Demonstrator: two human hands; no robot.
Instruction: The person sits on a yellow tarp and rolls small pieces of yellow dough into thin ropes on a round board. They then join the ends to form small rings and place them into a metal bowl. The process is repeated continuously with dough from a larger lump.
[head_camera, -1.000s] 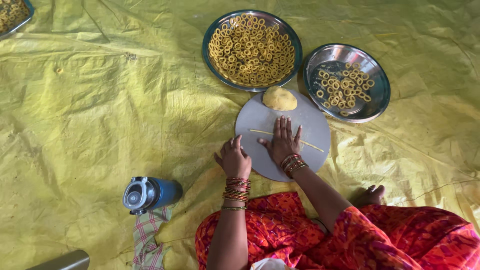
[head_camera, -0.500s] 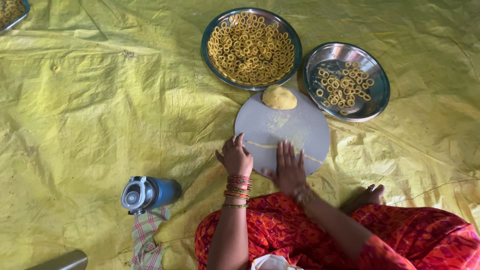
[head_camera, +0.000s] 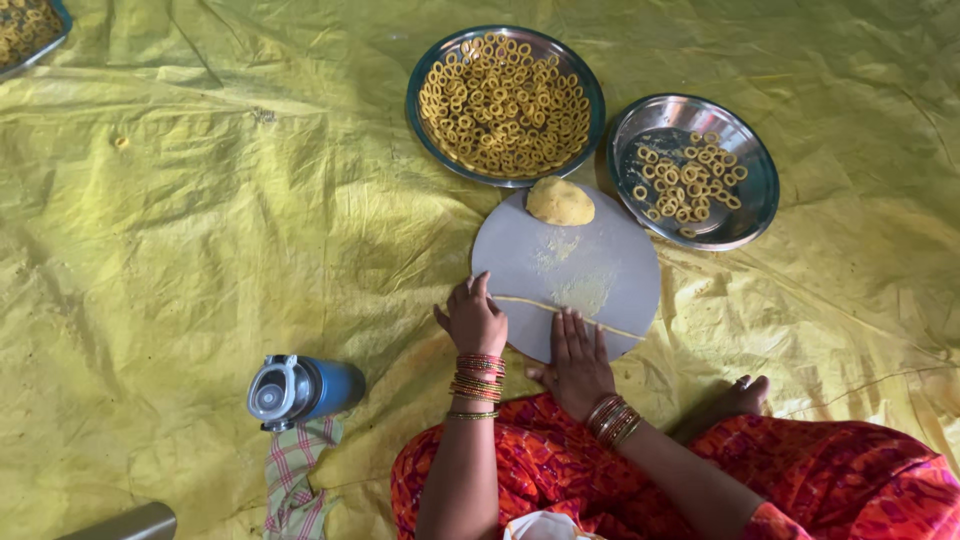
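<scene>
dough ball (head_camera: 560, 201) on round board (head_camera: 600, 262); two plates (head_camera: 505, 105) behind; flask (head_camera: 297, 390) left

We take this for a home food-making spot on the floor, spread with a yellow plastic sheet (head_camera: 180, 220). We see two steel plates (head_camera: 428, 120) of small dough rings, a round rolling board (head_camera: 610, 275) with a dough lump (head_camera: 560, 201), and a blue flask (head_camera: 300, 390).
</scene>
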